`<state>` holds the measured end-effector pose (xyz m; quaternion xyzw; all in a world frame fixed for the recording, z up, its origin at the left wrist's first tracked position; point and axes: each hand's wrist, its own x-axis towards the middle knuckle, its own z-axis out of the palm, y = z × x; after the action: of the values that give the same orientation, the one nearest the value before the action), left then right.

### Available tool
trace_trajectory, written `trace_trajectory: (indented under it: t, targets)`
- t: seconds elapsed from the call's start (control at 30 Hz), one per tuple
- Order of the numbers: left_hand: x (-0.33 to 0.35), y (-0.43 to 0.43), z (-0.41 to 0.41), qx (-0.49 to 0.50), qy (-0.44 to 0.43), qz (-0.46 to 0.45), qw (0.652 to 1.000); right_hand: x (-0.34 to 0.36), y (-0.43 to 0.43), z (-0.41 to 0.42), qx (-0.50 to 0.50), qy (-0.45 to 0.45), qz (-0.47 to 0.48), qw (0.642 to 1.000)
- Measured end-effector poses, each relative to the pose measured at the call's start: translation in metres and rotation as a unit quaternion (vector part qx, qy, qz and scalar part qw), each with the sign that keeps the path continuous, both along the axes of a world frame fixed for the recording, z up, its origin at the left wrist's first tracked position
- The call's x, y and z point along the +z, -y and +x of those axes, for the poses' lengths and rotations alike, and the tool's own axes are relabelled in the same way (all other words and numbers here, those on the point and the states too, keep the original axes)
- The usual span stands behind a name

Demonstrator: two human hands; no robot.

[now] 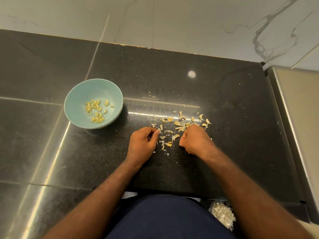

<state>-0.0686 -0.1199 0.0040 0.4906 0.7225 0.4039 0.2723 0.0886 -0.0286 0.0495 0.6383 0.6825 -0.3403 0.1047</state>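
A pale blue bowl (74,94) stands on the black stone counter (172,80) at the left and holds several peeled garlic cloves (95,109). Unpeeled cloves and papery skins (181,122) lie scattered in front of me. My left hand (142,144) rests on the counter, its thumb and forefinger pinching a small pale scrap of garlic skin (159,131). My right hand (196,140) sits just right of it with its fingers curled down among the skins. I see nothing held in it, and its palm is hidden.
A white marble wall (172,19) runs along the back of the counter. At the right, a steel surface (296,107) adjoins it. A clear bag of garlic skins (222,214) sits below the counter's front edge by my right forearm.
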Motion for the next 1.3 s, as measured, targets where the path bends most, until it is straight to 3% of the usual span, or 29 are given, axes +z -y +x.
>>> trace_trajectory:
  t: [0.2,0.33,0.43,0.53,0.63,0.83,1.3]
  targets:
    - [-0.001,0.001,0.001,0.006,-0.005,-0.011,1.000,0.016,0.009,-0.011,0.090,0.055,0.063,0.992]
    - [0.006,-0.001,0.003,0.008,0.014,-0.052,0.999,0.013,0.008,-0.010,0.106,0.041,0.067,0.991]
    - [0.022,0.003,0.007,0.014,0.097,-0.089,0.991,0.013,0.004,0.012,-0.014,-0.156,-0.030,0.987]
    - [0.049,0.011,0.018,-0.009,0.201,-0.096,0.975,0.029,0.018,0.034,-0.143,-0.384,-0.043,0.911]
    - [0.071,0.018,0.031,-0.040,0.290,-0.091,0.952,0.043,0.033,0.041,-0.163,-0.462,-0.029,0.871]
    - [0.091,0.017,0.038,-0.046,0.351,-0.078,0.932,0.057,0.046,0.042,-0.096,-0.476,0.015,0.874]
    - [0.097,0.025,0.040,-0.031,0.362,-0.077,0.928,0.057,0.044,0.046,-0.005,-0.441,0.080,0.894]
